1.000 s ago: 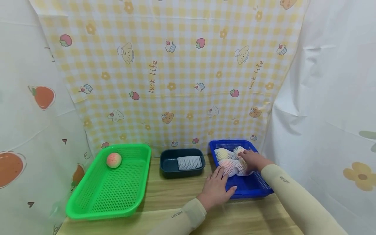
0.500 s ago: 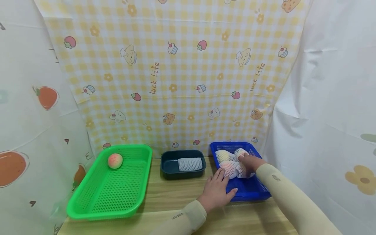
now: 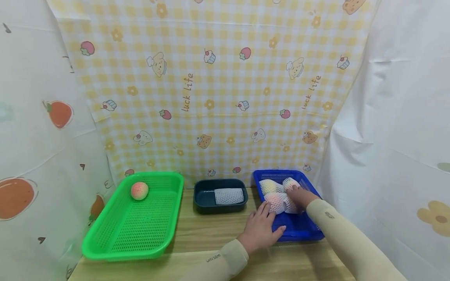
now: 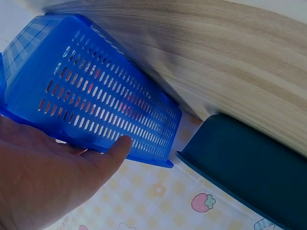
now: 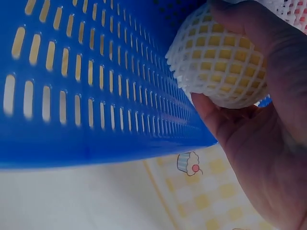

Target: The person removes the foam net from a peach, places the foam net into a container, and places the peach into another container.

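My right hand [image 3: 303, 196] reaches into the blue basket [image 3: 299, 234] and grips a peach in a white foam net [image 5: 218, 64], thumb and fingers curled round it in the right wrist view. Over the basket's left rim lies my left hand [image 3: 259, 229], fingers fairly straight, fingertips at a pinkish netted peach [image 3: 274, 202]. A yellowish netted fruit [image 3: 269, 186] and another netted peach [image 3: 290, 182] sit behind. The left wrist view shows one finger [image 4: 117, 151] along the rim, with the other fingertips hidden.
A bare peach [image 3: 139, 191] sits in the green basket [image 3: 175, 218] at the left. Between the baskets, a dark teal tray [image 3: 204, 208] holds white foam netting [image 3: 229, 196]. All stand on a wooden table [image 3: 200, 234] before a checked cloth [image 3: 225, 78].
My right hand and forearm have shifted slightly left among the netted fruits. The left hand keeps its place at the basket's rim. The head view has shifted slightly.
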Action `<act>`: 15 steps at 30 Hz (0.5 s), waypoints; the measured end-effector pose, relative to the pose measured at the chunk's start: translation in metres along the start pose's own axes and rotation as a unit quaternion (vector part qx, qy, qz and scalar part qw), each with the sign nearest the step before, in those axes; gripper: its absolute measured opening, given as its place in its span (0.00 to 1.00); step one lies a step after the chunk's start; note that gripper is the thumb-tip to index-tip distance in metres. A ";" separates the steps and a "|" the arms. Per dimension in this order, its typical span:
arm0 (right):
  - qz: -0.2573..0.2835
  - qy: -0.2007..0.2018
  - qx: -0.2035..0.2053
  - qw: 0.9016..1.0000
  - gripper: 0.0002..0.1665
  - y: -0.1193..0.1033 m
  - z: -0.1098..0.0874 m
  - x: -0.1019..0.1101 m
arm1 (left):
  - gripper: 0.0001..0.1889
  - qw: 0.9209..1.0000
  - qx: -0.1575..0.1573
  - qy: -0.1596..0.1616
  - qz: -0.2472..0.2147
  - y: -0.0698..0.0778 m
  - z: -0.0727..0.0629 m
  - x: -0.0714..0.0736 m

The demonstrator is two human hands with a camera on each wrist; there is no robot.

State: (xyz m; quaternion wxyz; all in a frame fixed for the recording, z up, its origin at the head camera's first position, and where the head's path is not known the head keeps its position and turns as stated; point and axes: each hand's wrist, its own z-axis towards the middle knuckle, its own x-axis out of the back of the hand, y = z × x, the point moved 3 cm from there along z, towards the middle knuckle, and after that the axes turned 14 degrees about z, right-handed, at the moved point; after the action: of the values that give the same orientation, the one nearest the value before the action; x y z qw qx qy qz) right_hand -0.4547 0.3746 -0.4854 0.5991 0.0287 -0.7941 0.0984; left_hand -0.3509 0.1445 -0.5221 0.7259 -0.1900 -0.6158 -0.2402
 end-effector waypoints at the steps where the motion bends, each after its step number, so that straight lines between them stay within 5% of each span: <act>1: -0.001 0.003 -0.001 1.000 0.54 0.001 -0.001 0.000 | 0.41 1.000 0.001 -0.001 -0.002 0.000 0.000 0.000; 15: -0.023 0.069 0.021 0.997 0.48 -0.004 -0.028 0.028 | 0.43 1.000 -0.003 0.007 0.001 0.000 0.001 -0.005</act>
State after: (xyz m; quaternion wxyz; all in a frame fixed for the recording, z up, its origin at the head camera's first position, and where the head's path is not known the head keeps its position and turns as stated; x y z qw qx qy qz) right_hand -0.4352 0.3779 -0.4509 0.6538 0.0524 -0.7478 0.1032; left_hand -0.3526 0.1455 -0.5264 0.7300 -0.1912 -0.6095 -0.2430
